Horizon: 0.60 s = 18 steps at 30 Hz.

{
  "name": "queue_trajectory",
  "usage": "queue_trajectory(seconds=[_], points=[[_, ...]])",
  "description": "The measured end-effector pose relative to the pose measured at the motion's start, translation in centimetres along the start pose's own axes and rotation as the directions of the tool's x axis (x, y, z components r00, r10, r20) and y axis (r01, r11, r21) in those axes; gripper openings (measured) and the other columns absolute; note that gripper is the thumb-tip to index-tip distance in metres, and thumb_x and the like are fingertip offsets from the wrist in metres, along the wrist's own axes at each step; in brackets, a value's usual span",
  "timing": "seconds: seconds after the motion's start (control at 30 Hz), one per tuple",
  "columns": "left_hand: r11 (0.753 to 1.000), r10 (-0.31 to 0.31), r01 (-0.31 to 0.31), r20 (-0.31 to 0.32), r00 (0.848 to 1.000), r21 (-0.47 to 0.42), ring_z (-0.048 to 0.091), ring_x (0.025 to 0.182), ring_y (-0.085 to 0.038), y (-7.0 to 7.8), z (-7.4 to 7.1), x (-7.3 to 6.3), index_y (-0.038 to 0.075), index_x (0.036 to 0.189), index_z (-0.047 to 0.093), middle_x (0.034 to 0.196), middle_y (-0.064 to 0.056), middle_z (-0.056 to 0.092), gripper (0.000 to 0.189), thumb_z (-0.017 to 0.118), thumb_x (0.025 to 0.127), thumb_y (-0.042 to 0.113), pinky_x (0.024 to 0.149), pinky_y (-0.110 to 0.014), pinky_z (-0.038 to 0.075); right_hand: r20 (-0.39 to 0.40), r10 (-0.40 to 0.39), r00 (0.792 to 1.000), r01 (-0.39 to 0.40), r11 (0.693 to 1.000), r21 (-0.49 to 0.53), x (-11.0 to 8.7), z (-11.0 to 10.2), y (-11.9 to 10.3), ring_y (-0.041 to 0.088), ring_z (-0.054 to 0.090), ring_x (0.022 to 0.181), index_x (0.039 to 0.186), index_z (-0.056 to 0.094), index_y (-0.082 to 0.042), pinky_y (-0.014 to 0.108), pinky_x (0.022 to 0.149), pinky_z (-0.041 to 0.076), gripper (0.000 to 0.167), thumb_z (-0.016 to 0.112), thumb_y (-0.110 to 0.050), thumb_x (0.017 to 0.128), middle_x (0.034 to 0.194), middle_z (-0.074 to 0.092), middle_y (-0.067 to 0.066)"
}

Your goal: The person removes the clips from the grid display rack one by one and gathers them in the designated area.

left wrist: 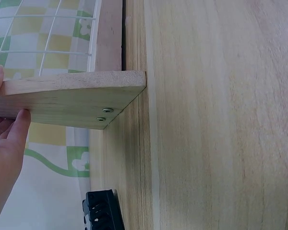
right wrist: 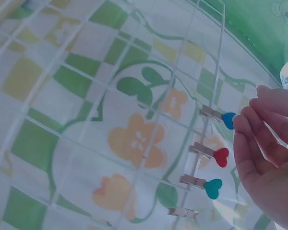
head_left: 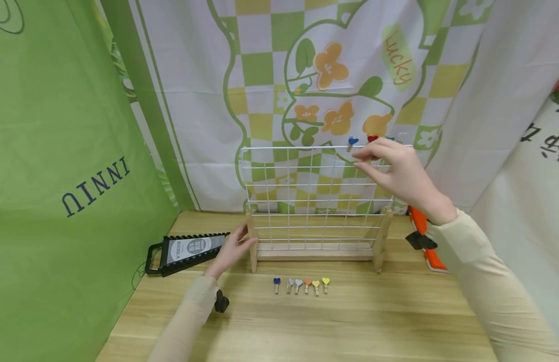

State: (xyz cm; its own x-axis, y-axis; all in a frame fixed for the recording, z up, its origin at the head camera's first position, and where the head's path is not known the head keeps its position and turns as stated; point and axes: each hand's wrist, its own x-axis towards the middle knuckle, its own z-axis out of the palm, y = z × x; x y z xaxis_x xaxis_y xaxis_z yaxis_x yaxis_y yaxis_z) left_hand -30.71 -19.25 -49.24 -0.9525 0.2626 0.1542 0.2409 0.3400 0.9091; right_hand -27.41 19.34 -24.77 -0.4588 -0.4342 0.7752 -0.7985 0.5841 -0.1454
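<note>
A white wire grid rack (head_left: 306, 201) stands upright in a wooden base. My left hand (head_left: 232, 251) grips the rack's left wooden upright (left wrist: 72, 93), fingertips on both sides of it. My right hand (head_left: 397, 168) is raised by the rack's top right, fingers bent, with nothing seen between them. In the right wrist view its fingertips are just beside a blue heart clothespin (right wrist: 221, 117) on the top wire. A red heart clothespin (right wrist: 213, 154), a green one (right wrist: 206, 186) and a pale one (right wrist: 183, 212) are clipped along the same wire.
Several small heart clothespins (head_left: 307, 285) lie in a row on the wooden table (head_left: 306, 327) before the rack. A black toothed holder (head_left: 193, 251) lies at the left, an orange object (head_left: 435, 259) at the right. Patterned curtains (head_left: 261, 65) hang behind.
</note>
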Motion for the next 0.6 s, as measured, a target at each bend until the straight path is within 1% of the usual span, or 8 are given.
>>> queue_trajectory(seconds=[0.1, 0.13, 0.23, 0.27, 0.33, 0.4, 0.5, 0.6], points=[[1.0, 0.006, -0.006, 0.013, 1.0, 0.01, 0.031, 0.146, -0.043, 1.6, -0.2, -0.7, -0.008, 0.153, 0.023, 0.156, -0.03, 0.032, 0.067, 0.059, 0.099, 0.009, 0.119, -0.055, 0.037, -0.023, -0.042, 0.999, 0.042, 0.999, -0.031, 1.4, -0.6, 0.1, 0.018, 0.061, 0.081, 0.1, 0.075, -0.001, 0.002, 0.074, 0.043, 0.02, 0.076, 0.006, 0.081, 0.09, 0.07, 0.011], [1.0, 0.007, -0.007, 0.014, 1.0, 0.009, 0.031, 0.147, -0.043, 1.5, -0.2, -0.6, -0.008, 0.153, 0.023, 0.156, -0.03, 0.032, 0.067, 0.059, 0.099, 0.009, 0.119, -0.055, 0.037, -0.027, -0.054, 0.998, 0.053, 0.998, -0.041, 1.8, -0.8, 0.2, 0.019, 0.061, 0.081, 0.1, 0.074, -0.001, 0.002, 0.073, 0.042, 0.019, 0.076, 0.006, 0.081, 0.09, 0.069, 0.011], [1.0, 0.022, -0.022, -0.006, 1.0, 0.004, 0.034, 0.146, -0.042, 0.1, 0.0, -0.1, -0.006, 0.153, 0.026, 0.155, -0.029, 0.035, 0.067, 0.061, 0.099, 0.012, 0.119, -0.053, 0.038, -0.023, -0.103, 0.994, 0.101, 0.992, -0.076, 2.8, -1.1, 0.6, 0.02, 0.061, 0.078, 0.1, 0.074, 0.001, 0.0, 0.071, 0.04, 0.02, 0.076, 0.006, 0.081, 0.091, 0.069, 0.013], [1.0, 0.024, -0.024, -0.014, 1.0, 0.003, 0.034, 0.146, -0.041, -0.5, 0.0, 0.1, -0.004, 0.154, 0.027, 0.155, -0.028, 0.036, 0.067, 0.062, 0.099, 0.014, 0.118, -0.052, 0.039, -0.011, -0.113, 0.993, 0.112, 0.989, -0.092, 3.2, -1.1, 0.7, 0.021, 0.062, 0.077, 0.101, 0.074, 0.002, 0.001, 0.071, 0.041, 0.02, 0.076, 0.005, 0.082, 0.093, 0.069, 0.014], [1.0, 0.024, -0.024, -0.03, 0.999, -0.008, 0.035, 0.146, -0.038, -1.6, 0.1, 0.5, -0.001, 0.154, 0.029, 0.156, -0.025, 0.037, 0.068, 0.064, 0.098, 0.017, 0.119, -0.049, 0.039, 0.018, -0.128, 0.992, 0.129, 0.983, -0.133, 3.7, -1.2, 1.1, 0.023, 0.063, 0.074, 0.103, 0.073, 0.002, 0.006, 0.069, 0.046, 0.021, 0.076, 0.005, 0.082, 0.094, 0.069, 0.016], [0.999, 0.032, -0.032, -0.04, 0.999, -0.005, 0.036, 0.146, -0.038, -1.6, 0.1, 0.5, 0.0, 0.154, 0.03, 0.155, -0.024, 0.039, 0.068, 0.064, 0.097, 0.017, 0.118, -0.049, 0.04, 0.054, -0.128, 0.99, 0.136, 0.976, -0.171, 4.1, -1.1, 1.5, 0.024, 0.063, 0.072, 0.104, 0.073, 0.003, 0.014, 0.065, 0.05, 0.021, 0.076, 0.003, 0.083, 0.095, 0.068, 0.017], [0.999, 0.035, -0.035, -0.044, 0.998, 0.002, 0.037, 0.146, -0.038, -1.6, 0.1, 0.5, 0.0, 0.154, 0.03, 0.156, -0.024, 0.039, 0.069, 0.064, 0.097, 0.019, 0.118, -0.048, 0.041, 0.093, -0.118, 0.989, 0.134, 0.973, -0.189, 4.4, -0.7, 2.0, 0.022, 0.06, 0.07, 0.102, 0.073, 0.003, 0.024, 0.061, 0.05, 0.02, 0.077, 0.002, 0.082, 0.094, 0.069, 0.016], [0.999, 0.035, -0.034, -0.041, 0.999, 0.009, 0.037, 0.146, -0.038, -1.6, 0.1, 0.5, 0.0, 0.154, 0.029, 0.156, -0.024, 0.038, 0.07, 0.065, 0.097, 0.02, 0.117, -0.048, 0.041, 0.096, -0.119, 0.988, 0.134, 0.975, -0.176, 4.4, -0.4, 2.3, 0.02, 0.058, 0.069, 0.097, 0.074, 0.001, 0.02, 0.061, 0.047, 0.017, 0.078, 0.001, 0.081, 0.091, 0.07, 0.014]])
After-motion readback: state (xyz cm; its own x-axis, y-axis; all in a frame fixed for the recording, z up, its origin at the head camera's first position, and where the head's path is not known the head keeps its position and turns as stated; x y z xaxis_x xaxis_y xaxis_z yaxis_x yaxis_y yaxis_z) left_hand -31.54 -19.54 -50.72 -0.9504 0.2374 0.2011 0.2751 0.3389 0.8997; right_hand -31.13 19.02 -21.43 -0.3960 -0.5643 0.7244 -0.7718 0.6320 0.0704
